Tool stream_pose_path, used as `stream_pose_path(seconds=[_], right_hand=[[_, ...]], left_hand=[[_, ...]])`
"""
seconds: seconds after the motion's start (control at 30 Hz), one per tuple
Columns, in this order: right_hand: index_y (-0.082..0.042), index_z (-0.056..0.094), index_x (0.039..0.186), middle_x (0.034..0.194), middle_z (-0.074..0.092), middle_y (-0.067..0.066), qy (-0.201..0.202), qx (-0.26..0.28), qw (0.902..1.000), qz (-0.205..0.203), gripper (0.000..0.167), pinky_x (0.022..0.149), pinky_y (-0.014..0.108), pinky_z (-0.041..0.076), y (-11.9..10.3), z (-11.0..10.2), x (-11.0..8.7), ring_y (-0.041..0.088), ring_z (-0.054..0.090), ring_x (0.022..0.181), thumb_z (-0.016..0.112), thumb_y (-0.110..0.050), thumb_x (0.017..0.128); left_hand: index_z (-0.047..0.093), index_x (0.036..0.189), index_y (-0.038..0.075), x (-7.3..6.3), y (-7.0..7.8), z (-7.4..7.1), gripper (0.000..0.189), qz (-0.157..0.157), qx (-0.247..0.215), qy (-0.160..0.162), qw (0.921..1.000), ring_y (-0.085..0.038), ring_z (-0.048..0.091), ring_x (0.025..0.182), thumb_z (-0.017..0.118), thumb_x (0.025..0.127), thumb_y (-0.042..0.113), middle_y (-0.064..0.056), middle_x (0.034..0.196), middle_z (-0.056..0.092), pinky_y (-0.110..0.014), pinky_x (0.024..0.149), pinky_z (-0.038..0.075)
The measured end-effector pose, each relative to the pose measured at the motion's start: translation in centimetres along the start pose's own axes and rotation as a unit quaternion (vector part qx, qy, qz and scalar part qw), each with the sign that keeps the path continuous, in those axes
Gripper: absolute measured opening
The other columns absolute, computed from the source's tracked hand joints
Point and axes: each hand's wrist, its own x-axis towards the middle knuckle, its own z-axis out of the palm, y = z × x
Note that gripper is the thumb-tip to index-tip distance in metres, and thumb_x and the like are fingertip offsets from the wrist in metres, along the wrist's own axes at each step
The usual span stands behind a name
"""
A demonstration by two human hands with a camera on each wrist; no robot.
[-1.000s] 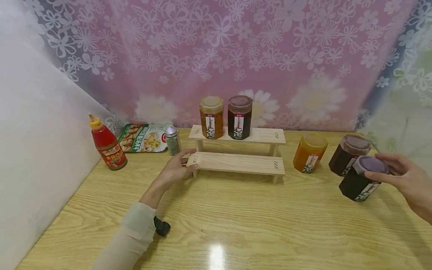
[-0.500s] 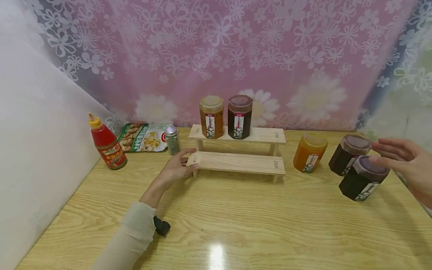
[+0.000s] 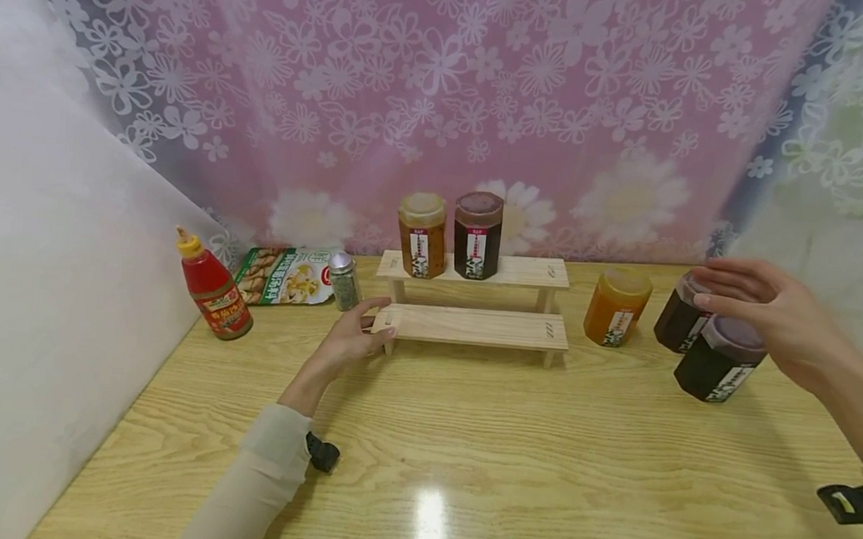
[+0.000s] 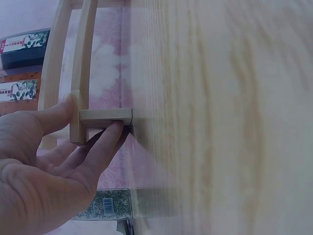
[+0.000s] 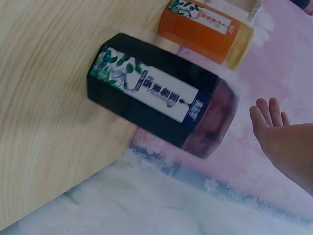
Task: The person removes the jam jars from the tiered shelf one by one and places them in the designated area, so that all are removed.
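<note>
My left hand (image 3: 351, 339) holds the left end of the two-step wooden shelf (image 3: 472, 327). In the left wrist view, its thumb lies on the lower board and its fingers touch the leg (image 4: 105, 116). My right hand (image 3: 781, 323) hovers over two dark jars at the right, its fingers extended and apart from the front one. The front dark jar (image 3: 716, 365) stands on the table with a purplish lid; the other dark jar (image 3: 676, 320) is partly hidden behind it and the hand. An amber jar (image 3: 617, 307) is to their left.
An amber jar (image 3: 422, 235) and a dark jar (image 3: 477, 238) stand on the upper board. Left of the shelf are a shaker (image 3: 344, 280), a flat food packet (image 3: 288, 276) and a red sauce bottle (image 3: 215, 288). A flowered curtain (image 3: 442, 112) hangs behind.
My right hand has let go of the front dark jar's lid, lifted and moved left towards the rear dark jar. My left hand has stayed on the shelf.
</note>
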Motion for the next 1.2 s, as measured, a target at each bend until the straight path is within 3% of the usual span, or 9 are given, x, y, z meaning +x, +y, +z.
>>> stream_pose_path(seconds=[0.1,0.27,0.33,0.67,0.73,0.83,0.93,1.1,1.2], right_hand=[[-0.023,0.044,0.151,0.134,0.061,-0.025,-0.009,-0.029,0.9995,0.006,0.052,0.092,0.011,0.045,-0.4,0.7,0.5,-0.009,0.057,0.120,0.060,-0.004,0.105],[-0.025,0.038,0.156,0.140,0.056,-0.024,-0.025,-0.038,0.9988,0.016,0.055,0.121,0.024,0.028,-0.8,2.2,1.5,-0.012,0.054,0.121,0.059,-0.013,0.107],[-0.024,0.037,0.157,0.142,0.054,-0.022,-0.031,-0.032,0.9988,0.018,0.055,0.127,0.032,0.021,-0.9,2.8,2.0,-0.011,0.052,0.124,0.059,-0.014,0.108],[-0.019,0.036,0.158,0.147,0.050,-0.009,-0.045,0.007,0.9984,0.034,0.060,0.127,0.060,0.008,-1.9,6.1,4.6,0.023,0.034,0.149,0.065,-0.020,0.105],[-0.017,0.037,0.158,0.146,0.052,-0.010,-0.043,0.006,0.9986,0.030,0.060,0.127,0.057,0.014,-2.1,6.7,5.2,0.019,0.040,0.145,0.066,-0.019,0.105],[-0.016,0.037,0.158,0.145,0.053,-0.010,-0.046,-0.005,0.9987,0.021,0.060,0.122,0.042,0.033,-2.5,7.6,6.1,0.011,0.048,0.137,0.065,-0.020,0.105],[-0.015,0.035,0.159,0.153,0.049,0.000,-0.055,-0.006,0.9983,0.019,0.062,0.117,0.038,0.039,-3.1,8.6,6.8,0.016,0.046,0.141,0.066,-0.021,0.105],[-0.012,0.030,0.162,0.163,0.039,0.014,-0.071,0.002,0.9972,0.025,0.073,0.126,0.055,0.023,-3.7,10.2,8.4,0.031,0.035,0.151,0.070,-0.024,0.102],[-0.010,0.028,0.163,0.163,0.039,0.015,-0.079,0.002,0.9965,0.026,0.077,0.127,0.054,0.021,-3.7,11.1,9.4,0.032,0.036,0.151,0.072,-0.024,0.101]], left_hand=[[0.041,0.160,0.015,0.0,0.0,0.0,0.062,0.000,0.001,-0.001,1.0000,-0.043,0.039,0.148,0.066,0.104,0.013,-0.026,0.161,0.036,-0.056,0.109,0.048],[0.041,0.160,0.016,0.0,0.0,0.0,0.062,0.002,0.008,0.000,1.0000,-0.044,0.033,0.151,0.066,0.104,0.013,-0.025,0.165,0.031,-0.057,0.110,0.047],[0.040,0.160,0.015,0.0,0.0,0.0,0.062,0.001,0.007,0.000,1.0000,-0.044,0.033,0.151,0.066,0.104,0.013,-0.025,0.165,0.030,-0.057,0.110,0.046],[0.037,0.161,0.007,0.4,0.1,-0.1,0.064,-0.012,0.006,-0.007,0.9999,-0.047,0.029,0.151,0.065,0.103,0.006,-0.030,0.164,0.028,-0.059,0.110,0.046],[0.037,0.161,0.008,0.4,0.1,-0.1,0.064,-0.008,0.004,-0.006,0.9999,-0.046,0.030,0.151,0.065,0.103,0.007,-0.029,0.164,0.029,-0.058,0.110,0.047],[0.039,0.161,0.012,0.2,0.1,0.0,0.063,-0.001,0.004,-0.004,1.0000,-0.045,0.031,0.151,0.066,0.104,0.011,-0.028,0.164,0.030,-0.057,0.109,0.047],[0.041,0.160,0.014,0.1,0.0,0.0,0.062,0.004,0.003,-0.002,1.0000,-0.044,0.035,0.149,0.067,0.103,0.013,-0.027,0.162,0.034,-0.057,0.109,0.048],[0.042,0.159,0.015,0.1,-0.2,-0.1,0.061,0.006,0.003,0.000,1.0000,-0.044,0.037,0.148,0.066,0.104,0.011,-0.027,0.161,0.035,-0.055,0.108,0.049],[0.042,0.159,0.015,0.1,-0.3,-0.1,0.061,0.006,0.005,0.000,1.0000,-0.044,0.034,0.150,0.066,0.104,0.011,-0.027,0.163,0.032,-0.054,0.108,0.050]])
